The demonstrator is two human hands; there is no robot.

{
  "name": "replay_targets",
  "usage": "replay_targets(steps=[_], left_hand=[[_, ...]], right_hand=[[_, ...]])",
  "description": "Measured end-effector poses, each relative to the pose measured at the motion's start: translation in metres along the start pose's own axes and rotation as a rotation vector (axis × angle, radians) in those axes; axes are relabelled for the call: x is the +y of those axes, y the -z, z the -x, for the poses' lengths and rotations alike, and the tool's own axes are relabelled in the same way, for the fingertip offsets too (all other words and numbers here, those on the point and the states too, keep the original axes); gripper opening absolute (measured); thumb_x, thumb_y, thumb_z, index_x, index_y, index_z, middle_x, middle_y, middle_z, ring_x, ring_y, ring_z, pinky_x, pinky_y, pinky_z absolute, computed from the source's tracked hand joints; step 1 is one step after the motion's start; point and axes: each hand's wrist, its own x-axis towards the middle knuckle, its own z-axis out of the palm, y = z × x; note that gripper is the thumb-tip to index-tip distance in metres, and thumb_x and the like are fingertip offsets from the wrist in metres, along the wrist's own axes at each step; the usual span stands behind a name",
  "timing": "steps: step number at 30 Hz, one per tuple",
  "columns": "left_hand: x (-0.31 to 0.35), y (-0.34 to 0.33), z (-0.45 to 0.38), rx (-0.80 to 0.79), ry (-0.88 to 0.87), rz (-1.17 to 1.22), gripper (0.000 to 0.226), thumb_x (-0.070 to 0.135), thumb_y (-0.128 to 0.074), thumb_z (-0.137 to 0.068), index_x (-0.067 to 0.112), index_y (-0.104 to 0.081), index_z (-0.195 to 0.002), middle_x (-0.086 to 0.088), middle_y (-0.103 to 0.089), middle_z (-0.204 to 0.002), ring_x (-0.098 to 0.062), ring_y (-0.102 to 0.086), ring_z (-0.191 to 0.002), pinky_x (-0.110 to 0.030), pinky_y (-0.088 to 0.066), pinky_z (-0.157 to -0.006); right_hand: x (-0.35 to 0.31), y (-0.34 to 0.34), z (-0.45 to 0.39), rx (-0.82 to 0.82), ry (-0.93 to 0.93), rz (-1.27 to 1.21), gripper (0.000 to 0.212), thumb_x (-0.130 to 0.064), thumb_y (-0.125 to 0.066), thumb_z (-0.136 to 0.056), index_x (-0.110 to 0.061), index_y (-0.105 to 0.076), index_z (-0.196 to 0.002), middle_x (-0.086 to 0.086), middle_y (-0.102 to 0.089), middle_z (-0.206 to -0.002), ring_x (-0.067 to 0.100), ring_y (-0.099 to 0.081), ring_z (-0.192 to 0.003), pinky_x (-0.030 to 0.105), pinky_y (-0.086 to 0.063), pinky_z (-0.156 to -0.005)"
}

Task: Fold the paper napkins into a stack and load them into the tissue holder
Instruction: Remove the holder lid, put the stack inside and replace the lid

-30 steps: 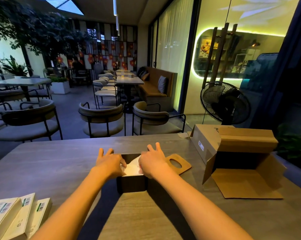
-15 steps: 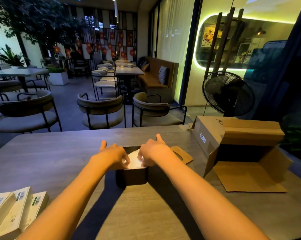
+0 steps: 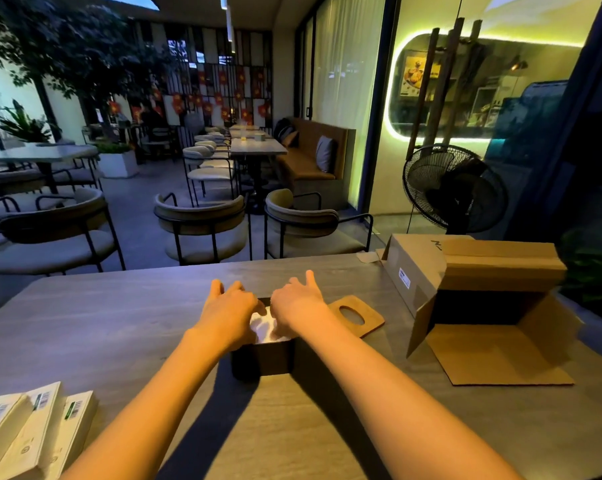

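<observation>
Both hands, left point(image 3: 228, 311) and right point(image 3: 297, 306), fingers spread, press napkins point(image 3: 265, 328) into the holder point(image 3: 263, 358); its lid point(image 3: 356, 315) waits at three o'clock.

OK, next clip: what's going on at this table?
A person is loading white napkins into a dark tissue holder on the table. The left hand and right hand are both over the open top, pressing the napkins down inside. The holder's wooden lid, with its oval slot, lies flat just right of it, not yet on. An open cardboard box stands further right, and napkin packs lie near left.
</observation>
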Motion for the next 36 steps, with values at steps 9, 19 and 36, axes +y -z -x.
replay_targets(steps=[9, 19, 36], left_hand=[[-0.004, 0.013, 0.001, -0.257, 0.055, 0.029, 0.036, 0.033, -0.066, -0.092, 0.039, -0.061, -0.127, 0.001, -0.050, -0.128, -0.021, -0.028, -0.127, -0.042, -0.021, -0.104], [-0.010, -0.021, 0.007, -0.189, -0.003, 0.529, 0.051, 0.042, -0.056, -0.098, 0.037, -0.041, -0.147, 0.004, -0.034, -0.154, -0.027, -0.005, -0.146, -0.049, -0.016, -0.116], [0.002, -0.037, -0.003, -0.064, -0.029, 0.586, 0.030, 0.037, -0.062, -0.095, 0.049, -0.060, -0.123, 0.015, -0.035, -0.146, -0.020, -0.007, -0.144, -0.042, -0.019, -0.101]], right_hand=[[-0.004, -0.007, 0.006, 0.010, -0.044, -0.011, 0.037, -0.020, -0.062, -0.097, -0.013, -0.059, -0.133, 0.011, -0.055, -0.142, 0.032, -0.031, -0.146, 0.057, -0.004, -0.122], [0.072, -0.086, 0.010, 0.504, -0.310, -0.969, 0.020, -0.036, -0.063, -0.099, -0.032, -0.067, -0.118, -0.006, -0.066, -0.121, 0.020, -0.058, -0.121, 0.039, -0.044, -0.103], [0.058, -0.087, 0.024, 0.645, 0.031, -0.850, 0.035, -0.029, -0.053, -0.105, -0.026, -0.056, -0.140, -0.001, -0.056, -0.139, 0.018, -0.046, -0.131, 0.037, -0.031, -0.105]])
